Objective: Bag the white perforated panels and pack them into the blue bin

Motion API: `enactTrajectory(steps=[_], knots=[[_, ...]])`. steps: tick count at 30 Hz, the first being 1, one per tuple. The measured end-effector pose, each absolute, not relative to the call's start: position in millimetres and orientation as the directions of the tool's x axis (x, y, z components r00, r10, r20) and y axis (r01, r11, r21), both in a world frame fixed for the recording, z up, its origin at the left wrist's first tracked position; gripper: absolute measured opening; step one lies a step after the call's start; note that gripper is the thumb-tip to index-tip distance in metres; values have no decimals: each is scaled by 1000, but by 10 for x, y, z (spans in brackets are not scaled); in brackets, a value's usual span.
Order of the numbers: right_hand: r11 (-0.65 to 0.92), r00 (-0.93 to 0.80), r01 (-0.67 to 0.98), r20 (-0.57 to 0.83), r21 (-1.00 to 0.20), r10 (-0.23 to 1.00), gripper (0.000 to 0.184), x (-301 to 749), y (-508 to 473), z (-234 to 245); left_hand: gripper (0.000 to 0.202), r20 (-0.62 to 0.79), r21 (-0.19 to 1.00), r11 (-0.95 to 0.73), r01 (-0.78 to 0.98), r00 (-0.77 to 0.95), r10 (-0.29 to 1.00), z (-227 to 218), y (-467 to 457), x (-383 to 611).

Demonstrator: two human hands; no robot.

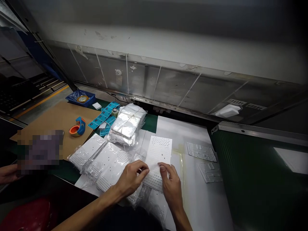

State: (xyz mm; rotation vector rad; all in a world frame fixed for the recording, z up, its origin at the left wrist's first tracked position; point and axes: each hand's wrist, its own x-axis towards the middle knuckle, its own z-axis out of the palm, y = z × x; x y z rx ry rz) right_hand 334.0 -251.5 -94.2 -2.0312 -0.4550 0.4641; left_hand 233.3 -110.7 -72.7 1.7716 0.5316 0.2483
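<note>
Firstly, white perforated plate (158,154) lies on surface (204,199), under both hands. Judged light, thin, semi-stiff; hold by edges. L hand (131,178): fingers bunched at plate's left edge, pinch unclear. R hand (171,189): fingers together, tips on plate. Left of plate: bagged plates (106,163), clear bag bundle (127,125), teal labels (103,116), text illegible.

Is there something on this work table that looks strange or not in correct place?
Yes: two pale plates on the white sheet lie skewed to its edges, and a yellowish mark runs across the sheet beside the right hand.
</note>
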Motion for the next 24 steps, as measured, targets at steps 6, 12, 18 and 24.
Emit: enactTrajectory(steps=[6, 12, 18, 24], knots=[[-573, 853, 161, -178, -803, 490, 34, 3281, -2677, -874, 19, -199, 980, 102, 172, 775, 600, -764, -1122, 2206], [-554, 763, 497, 33, -667, 645, 29, 3318, -2530, -654, 10, -193, 981, 125, 148, 683, 705, -816, -1195, 2130], [-510, 535, 719, -93, -472, 840, 30, 3255, -2325, -640, 16, -423, 819, 571, 50, 726, 542, -755, -1248, 2143], [-530, 507, 711, -184, -462, 842, 30, 3193, -2422, -750, 15, -469, 655, 753, -66, 746, 473, -810, -1254, 2115]])
